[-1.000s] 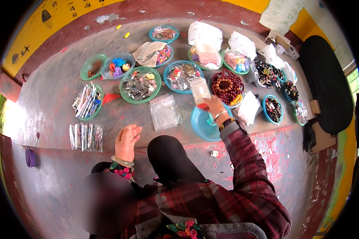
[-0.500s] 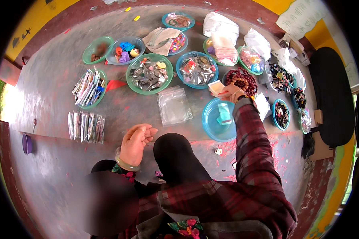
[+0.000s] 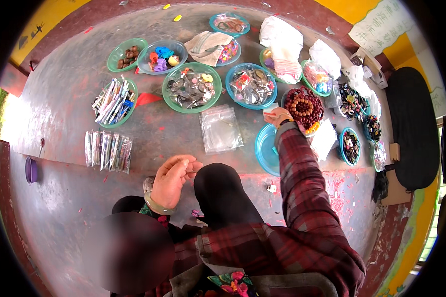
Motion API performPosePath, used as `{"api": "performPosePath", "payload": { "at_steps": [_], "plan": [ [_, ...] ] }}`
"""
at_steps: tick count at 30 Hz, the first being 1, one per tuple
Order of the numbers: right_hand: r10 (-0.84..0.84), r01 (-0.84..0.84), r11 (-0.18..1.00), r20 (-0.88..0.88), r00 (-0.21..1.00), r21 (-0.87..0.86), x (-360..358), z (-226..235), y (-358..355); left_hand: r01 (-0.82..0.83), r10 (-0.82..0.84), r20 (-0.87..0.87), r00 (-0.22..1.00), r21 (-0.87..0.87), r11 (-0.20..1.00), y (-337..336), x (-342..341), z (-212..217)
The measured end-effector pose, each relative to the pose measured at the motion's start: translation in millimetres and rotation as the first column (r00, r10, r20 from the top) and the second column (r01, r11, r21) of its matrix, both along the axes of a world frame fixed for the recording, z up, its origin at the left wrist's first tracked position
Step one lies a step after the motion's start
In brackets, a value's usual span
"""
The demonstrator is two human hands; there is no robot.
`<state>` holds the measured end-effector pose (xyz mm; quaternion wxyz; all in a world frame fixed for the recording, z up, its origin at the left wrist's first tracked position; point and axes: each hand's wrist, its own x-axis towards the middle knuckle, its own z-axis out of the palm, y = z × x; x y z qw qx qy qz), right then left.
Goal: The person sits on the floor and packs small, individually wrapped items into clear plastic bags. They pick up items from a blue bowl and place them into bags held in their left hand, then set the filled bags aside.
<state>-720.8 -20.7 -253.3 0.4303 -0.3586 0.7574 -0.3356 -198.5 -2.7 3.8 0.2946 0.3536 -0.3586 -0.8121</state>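
My right hand [image 3: 278,117] reaches forward, its fingers closed on a small pale flat card [image 3: 271,106]. It is between the blue bowl of wrapped trinkets [image 3: 251,87] and the heap of dark red bead strands [image 3: 305,106]. Below the wrist, a blue basin [image 3: 263,153] is partly covered by my sleeve. My left hand [image 3: 169,182], with a pale bangle at the wrist, hovers near my knee, thumb and fingers curled together; anything pinched there is too small to make out. Ahead of it lie clear plastic bags [image 3: 221,131].
A green bowl of wrapped trinkets [image 3: 192,88], a basket of pens [image 3: 115,102] and bagged pens [image 3: 108,150] stand left. At right are a white sheet [image 3: 324,140], a small blue basket [image 3: 349,147] and white bags [image 3: 325,58]. A purple cup [image 3: 30,170] is far left.
My right hand has drawn slightly left, and the pale card in it shows less. My sleeve now hides the teal packet in the basin. The left hand stays curled near my knee.
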Motion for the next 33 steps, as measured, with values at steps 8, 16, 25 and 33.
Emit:
{"api": "performPosePath", "payload": {
  "at_steps": [8, 16, 25, 33],
  "plan": [
    [0.356, 0.088, 0.874, -0.751, 0.556, 0.479, 90, 22, -55, -0.012, 0.01, 0.1, 0.995, 0.02, 1.0, 1, 4, 5],
    [0.472, 0.328, 0.737, -0.798, 0.375, 0.591, 76, 34, -74, 0.033, -0.038, 0.127, 0.991, 0.046, 0.998, 0, 0, 13],
    [-0.806, 0.658, 0.59, -0.284, 0.52, -0.469, 85, 9, -76, 0.022, -0.038, 0.134, 0.99, 0.12, 0.993, -5, 3, 9],
    [-0.666, 0.625, 0.723, -0.534, 0.52, -0.294, 75, -29, -89, 0.058, -0.07, 0.157, 0.985, 0.081, 0.995, -3, 4, 12]
  ]
}}
